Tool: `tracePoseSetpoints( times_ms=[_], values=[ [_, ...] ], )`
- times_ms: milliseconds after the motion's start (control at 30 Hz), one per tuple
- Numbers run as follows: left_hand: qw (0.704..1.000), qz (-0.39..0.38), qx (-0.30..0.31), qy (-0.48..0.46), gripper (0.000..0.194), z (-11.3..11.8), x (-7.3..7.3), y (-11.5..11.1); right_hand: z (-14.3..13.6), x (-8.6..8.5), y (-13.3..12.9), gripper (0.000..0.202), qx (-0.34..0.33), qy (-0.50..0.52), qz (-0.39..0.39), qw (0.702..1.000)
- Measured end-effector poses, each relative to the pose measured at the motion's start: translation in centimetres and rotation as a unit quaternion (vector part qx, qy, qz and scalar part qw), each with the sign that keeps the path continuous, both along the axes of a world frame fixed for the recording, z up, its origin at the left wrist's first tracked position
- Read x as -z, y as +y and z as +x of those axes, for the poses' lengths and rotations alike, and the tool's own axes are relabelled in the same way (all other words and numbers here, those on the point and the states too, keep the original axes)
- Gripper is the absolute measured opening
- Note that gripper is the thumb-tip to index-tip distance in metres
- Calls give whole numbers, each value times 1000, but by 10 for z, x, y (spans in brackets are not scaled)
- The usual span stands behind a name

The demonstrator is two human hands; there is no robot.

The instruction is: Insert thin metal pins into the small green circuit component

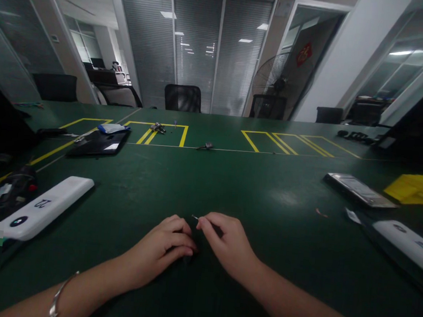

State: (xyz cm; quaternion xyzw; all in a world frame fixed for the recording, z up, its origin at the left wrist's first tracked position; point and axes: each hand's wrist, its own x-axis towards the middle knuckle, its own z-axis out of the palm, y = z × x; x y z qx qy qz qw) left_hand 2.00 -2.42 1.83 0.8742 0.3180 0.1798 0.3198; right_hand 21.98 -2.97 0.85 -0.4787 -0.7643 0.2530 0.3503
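- Where the left side of the green counter (150,183) carries its load, a white block (55,204) lies with its long axis running from near left to far right.
- Farther off, just right of that block's far end, a black flat pad (96,144) bears a blue-and-white packet (112,128).
- The left hand (169,246) rests near the middle, fingers curled and pointing right; whether its grip is apart or clamped on something, I cannot tell.
- Between the hands, a small thin piece (194,217) sticks out of the right hand's fingertips; its long axis slants from near right to far left, the free tip pointing far left, just beyond the left hand's knuckles.
- The right hand (228,239) has its grip together, thumb and forefinger clamped on that piece.
- Beyond both hands, open room reaches to a small dark part (205,146) and on toward the counter's far edge.
- Right of the right hand, more open room ends at a flat silver box (360,190), a yellow object (416,188) and, nearer, a second white block (409,242).
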Motion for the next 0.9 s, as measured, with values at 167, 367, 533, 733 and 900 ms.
tracePoseSetpoints(
  times_ms=[167,367,533,733,900],
  values=[
    [1000,18,8,2,21,0,2,0,-1,2,0,30,-6,-20,10,1000],
    [997,39,-67,-26,22,1,5,-1,2,-1,-1,20,-82,-55,9,995],
    [988,68,-137,21,20,-2,4,-1,6,-11,-2,25,-139,-95,-1,986],
    [990,84,-91,69,48,-1,4,-4,6,-15,-4,30,-161,-181,-2,970],
    [985,109,-89,102,41,2,5,-7,4,-11,-6,21,-152,-208,13,966]
  ],
)
